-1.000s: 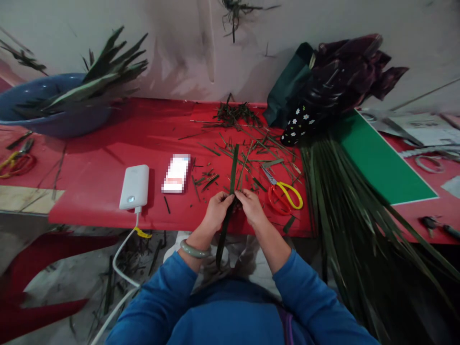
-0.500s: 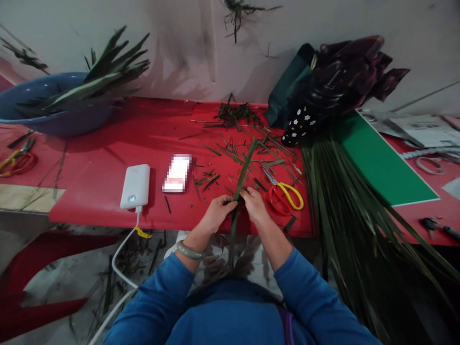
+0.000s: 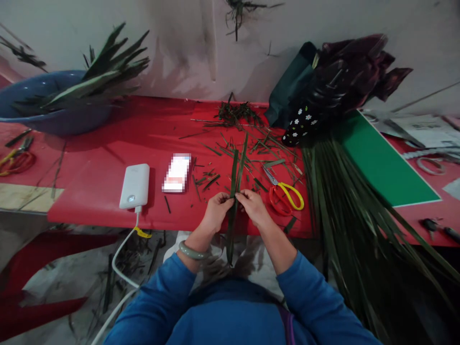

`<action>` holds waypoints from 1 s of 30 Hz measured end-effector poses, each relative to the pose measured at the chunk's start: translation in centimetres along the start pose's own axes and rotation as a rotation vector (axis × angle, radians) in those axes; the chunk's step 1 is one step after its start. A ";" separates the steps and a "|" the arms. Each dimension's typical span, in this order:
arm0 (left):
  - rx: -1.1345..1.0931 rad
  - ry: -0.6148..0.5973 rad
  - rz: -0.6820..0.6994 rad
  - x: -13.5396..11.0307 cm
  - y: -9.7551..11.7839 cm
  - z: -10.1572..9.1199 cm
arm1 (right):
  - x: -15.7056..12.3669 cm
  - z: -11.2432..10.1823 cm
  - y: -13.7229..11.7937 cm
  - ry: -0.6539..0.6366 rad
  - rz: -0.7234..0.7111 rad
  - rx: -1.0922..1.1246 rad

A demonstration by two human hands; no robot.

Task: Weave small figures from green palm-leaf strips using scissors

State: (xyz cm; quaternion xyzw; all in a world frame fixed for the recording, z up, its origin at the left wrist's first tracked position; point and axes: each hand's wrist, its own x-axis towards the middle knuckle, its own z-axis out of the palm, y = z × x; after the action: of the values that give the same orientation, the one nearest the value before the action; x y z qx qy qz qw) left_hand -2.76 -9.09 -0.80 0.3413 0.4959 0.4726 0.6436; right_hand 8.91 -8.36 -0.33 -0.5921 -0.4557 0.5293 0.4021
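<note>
A long green leaf strip (image 3: 232,225) stands between my hands over the table's front edge, its upper part parted into two lengths. My left hand (image 3: 218,211) pinches the left length between thumb and fingers. With its fingertips, my right hand (image 3: 253,206) grips the right length close beside it. The lower end of the strip hangs above my lap. Just right of my right hand lie scissors (image 3: 285,191) with red and yellow handles, blades pointing away. Cut leaf scraps (image 3: 230,152) are strewn over the red table cover (image 3: 97,182) beyond my hands.
A white power bank (image 3: 134,186) with a cable and a phone (image 3: 177,173) lie to the left. Behind them is a blue basin (image 3: 68,125) holding leaves. At right, a bundle of long leaves (image 3: 345,201) hangs over the edge beside a green board (image 3: 388,167).
The strip's single upper part now shows as two separate lengths, one leaning left and one right. My hands have stayed nearly in place.
</note>
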 end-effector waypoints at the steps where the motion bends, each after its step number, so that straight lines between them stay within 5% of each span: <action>1: 0.007 0.014 0.005 0.0 0.0 0.1 | 0.1 0.0 0.1 0.010 -0.015 -0.026; 10: 0.038 0.062 0.066 -0.1 -0.1 0.3 | -0.3 0.1 0.9 0.168 -0.220 -0.247; 18: -0.038 -0.038 -0.050 -0.1 0.2 -0.1 | -0.2 -0.2 0.5 0.050 -0.247 -0.176; 30: -0.057 0.007 -0.047 -0.1 0.3 0.2 | -0.9 0.4 0.3 0.127 -0.288 -0.139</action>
State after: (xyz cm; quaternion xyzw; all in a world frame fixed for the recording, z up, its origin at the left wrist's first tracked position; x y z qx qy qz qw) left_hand -2.65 -9.06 -0.44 0.3096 0.4926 0.4726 0.6620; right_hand 8.58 -9.32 -0.43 -0.5793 -0.5451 0.3949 0.4597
